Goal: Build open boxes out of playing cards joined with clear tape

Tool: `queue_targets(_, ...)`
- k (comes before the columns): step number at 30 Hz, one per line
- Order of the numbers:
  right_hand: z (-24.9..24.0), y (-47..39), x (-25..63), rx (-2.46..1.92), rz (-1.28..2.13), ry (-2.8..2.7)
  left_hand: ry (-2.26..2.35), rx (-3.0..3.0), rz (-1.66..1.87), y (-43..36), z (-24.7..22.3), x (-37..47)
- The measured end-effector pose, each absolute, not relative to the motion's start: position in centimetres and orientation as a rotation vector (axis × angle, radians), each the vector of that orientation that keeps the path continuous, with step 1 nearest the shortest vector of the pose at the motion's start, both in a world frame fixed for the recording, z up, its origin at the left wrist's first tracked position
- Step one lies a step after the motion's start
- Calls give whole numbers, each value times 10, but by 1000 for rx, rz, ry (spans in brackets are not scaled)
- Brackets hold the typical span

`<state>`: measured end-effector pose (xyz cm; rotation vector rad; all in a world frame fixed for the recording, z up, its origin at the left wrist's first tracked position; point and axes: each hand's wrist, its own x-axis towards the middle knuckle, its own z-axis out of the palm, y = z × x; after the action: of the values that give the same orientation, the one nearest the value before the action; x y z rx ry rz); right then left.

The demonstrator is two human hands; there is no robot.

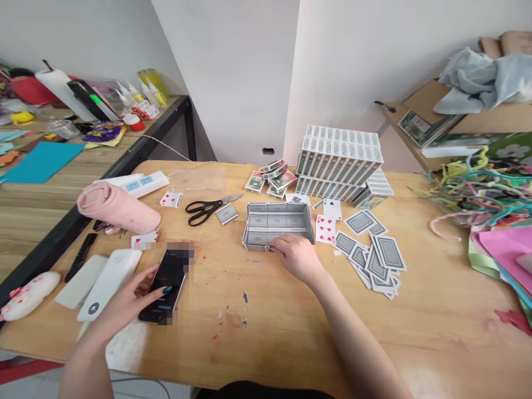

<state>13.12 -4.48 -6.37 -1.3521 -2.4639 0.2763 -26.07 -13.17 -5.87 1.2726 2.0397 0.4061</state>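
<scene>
My left hand grips a dark smartphone by its left side, thumb across the screen. Whether the phone touches the table cannot be told. My right hand is closed on the front wall of an open rectangular box made from grey-backed playing cards; some fingertips are hidden. Right of the box lie a six of hearts, a two card and a loose spread of face-down playing cards. Left of it are black-handled scissors and a small folded card piece.
Stacked card packs stand behind the box, near a small pile of packs. Around my left hand are a pink roll, a white power bank, a black pen and a power strip. Pipe cleaners heap at right.
</scene>
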Motion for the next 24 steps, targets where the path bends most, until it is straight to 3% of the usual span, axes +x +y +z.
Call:
queue_targets(14, -61, -44, 129, -1417, 436, -2437, 2141, 1287, 567, -80, -60, -244)
queue_targets(24, -74, -45, 121, -1560, 213, -2542, 2096, 1073, 680, -95, -67, -253)
